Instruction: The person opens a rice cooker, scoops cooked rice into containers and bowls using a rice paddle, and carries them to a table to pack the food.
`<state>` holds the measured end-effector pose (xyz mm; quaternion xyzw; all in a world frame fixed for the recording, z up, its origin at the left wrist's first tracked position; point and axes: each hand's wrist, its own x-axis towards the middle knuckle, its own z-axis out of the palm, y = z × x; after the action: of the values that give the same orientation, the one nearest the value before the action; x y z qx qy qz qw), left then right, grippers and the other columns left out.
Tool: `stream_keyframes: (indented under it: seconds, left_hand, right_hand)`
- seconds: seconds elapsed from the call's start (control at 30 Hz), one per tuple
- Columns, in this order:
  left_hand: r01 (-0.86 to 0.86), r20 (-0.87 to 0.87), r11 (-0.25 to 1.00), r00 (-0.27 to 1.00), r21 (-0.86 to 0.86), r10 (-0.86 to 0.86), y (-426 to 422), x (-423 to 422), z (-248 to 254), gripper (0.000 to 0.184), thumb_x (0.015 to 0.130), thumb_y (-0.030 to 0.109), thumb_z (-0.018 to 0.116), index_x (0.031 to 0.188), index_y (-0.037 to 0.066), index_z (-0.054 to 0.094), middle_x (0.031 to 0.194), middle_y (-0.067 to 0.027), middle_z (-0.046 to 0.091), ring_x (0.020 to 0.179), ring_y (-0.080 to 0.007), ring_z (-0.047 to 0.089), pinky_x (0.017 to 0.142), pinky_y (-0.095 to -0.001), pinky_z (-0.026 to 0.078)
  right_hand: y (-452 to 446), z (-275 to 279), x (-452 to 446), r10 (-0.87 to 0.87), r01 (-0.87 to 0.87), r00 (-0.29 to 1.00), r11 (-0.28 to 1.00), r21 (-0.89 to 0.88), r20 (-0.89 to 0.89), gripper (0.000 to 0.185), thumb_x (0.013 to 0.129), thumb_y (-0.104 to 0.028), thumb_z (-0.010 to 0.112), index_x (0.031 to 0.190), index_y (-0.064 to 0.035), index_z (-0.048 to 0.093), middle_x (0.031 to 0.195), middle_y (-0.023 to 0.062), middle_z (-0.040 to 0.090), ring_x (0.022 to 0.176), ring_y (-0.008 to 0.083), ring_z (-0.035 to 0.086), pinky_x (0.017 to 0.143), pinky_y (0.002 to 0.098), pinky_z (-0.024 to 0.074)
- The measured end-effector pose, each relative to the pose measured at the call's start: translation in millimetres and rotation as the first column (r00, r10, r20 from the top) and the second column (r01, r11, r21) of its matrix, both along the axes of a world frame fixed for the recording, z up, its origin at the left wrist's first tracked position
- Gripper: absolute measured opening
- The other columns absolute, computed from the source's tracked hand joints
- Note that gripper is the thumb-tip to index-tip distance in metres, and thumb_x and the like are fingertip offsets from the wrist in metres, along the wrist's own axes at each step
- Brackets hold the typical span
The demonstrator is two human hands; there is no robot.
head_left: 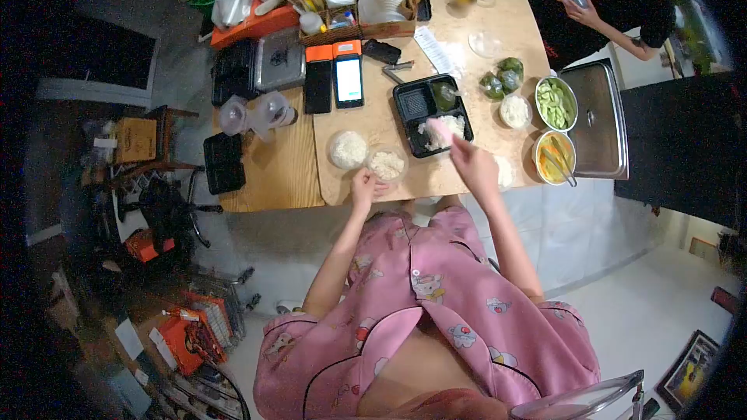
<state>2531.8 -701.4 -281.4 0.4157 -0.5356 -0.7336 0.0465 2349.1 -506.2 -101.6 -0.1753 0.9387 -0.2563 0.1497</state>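
Observation:
My right hand (475, 165) is closed on a pink rice paddle (440, 132), whose blade rests over white rice (453, 126) in a compartment of a black takeaway tray (414, 150). A small bag of green stuff (444, 96) sits in another compartment of that tray. At the near edge of the table, the fingers of my left hand (366, 188) grip the lower left side of a clear bowl of rice (387, 163). Another round bowl of rice (348, 149) stands just left of it, apart from my hand.
To the right stand a bowl of sliced cucumber (555, 103), a yellow-orange food bowl with tongs (554, 158) and a steel pan (595, 117). Phones (348, 80), plastic cups (272, 111) and boxes crowd the back left. Another person's hands (577, 0) hold a small container.

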Motion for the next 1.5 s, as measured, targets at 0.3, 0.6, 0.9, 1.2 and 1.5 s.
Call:
stream_keyframes:
  seconds: [0.3,0.6,0.9,1.2,1.5]
  left_hand:
    - [0.0,-0.07,1.0,0.998,0.015,0.001,5.7,-15.5,-10.3,0.017,0.101,0.019,0.044,0.096,0.004,0.046,0.082,-0.019,0.066,0.066,-0.0285,0.07,0.047,-0.0317,0.056]
    - [0.041,-0.059,0.998,0.997,0.04,-0.039,-1.2,-27.4,-10.6,0.016,0.101,0.016,0.042,0.091,0.004,0.045,0.077,-0.0137,0.066,0.067,-0.0242,0.07,0.047,-0.0291,0.054]
    - [0.181,0.026,0.983,0.983,0.024,-0.181,-23.5,-32.7,-0.9,0.015,0.1,0.013,0.042,0.09,0.003,0.048,0.076,-0.0119,0.064,0.069,-0.0244,0.071,0.049,-0.0314,0.056]
    - [0.322,0.046,0.947,0.946,-0.02,-0.321,-37.6,-43.3,4.3,0.017,0.101,0.013,0.041,0.091,0.001,0.047,0.076,-0.0131,0.063,0.068,-0.0226,0.07,0.048,-0.028,0.054]
    - [0.31,0.034,0.951,0.95,-0.011,-0.31,-42.8,-31.4,-2.3,0.018,0.101,0.015,0.041,0.094,0.001,0.048,0.078,-0.0118,0.062,0.067,-0.0231,0.07,0.047,-0.0283,0.054]
  right_hand:
    - [-7.2,-71.9,-0.5,0.044,-0.006,0.929,0.995,0.102,-0.368,0.03,0.089,-0.024,0.056,0.115,-0.0099,0.064,0.067,0.0159,0.062,0.059,0.0335,0.063,0.053,0.0439,0.0509]
    - [-23.1,-110.4,-15.1,0.08,-0.059,0.969,0.994,0.095,-0.232,0.028,0.085,-0.026,0.058,0.104,-0.008,0.071,0.064,0.0161,0.065,0.054,0.0304,0.064,0.051,0.0418,0.0514]
    - [-1.5,-115.6,-39.6,0.012,0.287,0.698,0.911,-0.295,0.716,0.034,0.092,-0.027,0.06,0.12,-0.0096,0.067,0.056,-0.0013,0.048,0.038,0.0064,0.038,0.035,0.0239,0.028]
    - [-13.3,-110.8,-40.4,0.117,-0.016,0.854,0.98,-0.2,0.508,0.038,0.083,-0.035,0.065,0.112,-0.0106,0.071,0.068,0.0064,0.065,0.06,0.0141,0.06,0.062,0.0312,0.0503]
    - [3.1,-100.2,-49.5,0.146,0.402,0.366,0.866,-0.297,0.919,0.029,0.093,-0.033,0.057,0.098,-0.0054,0.064,0.064,0.0011,0.055,0.041,0.0071,0.042,0.035,0.0217,0.0292]
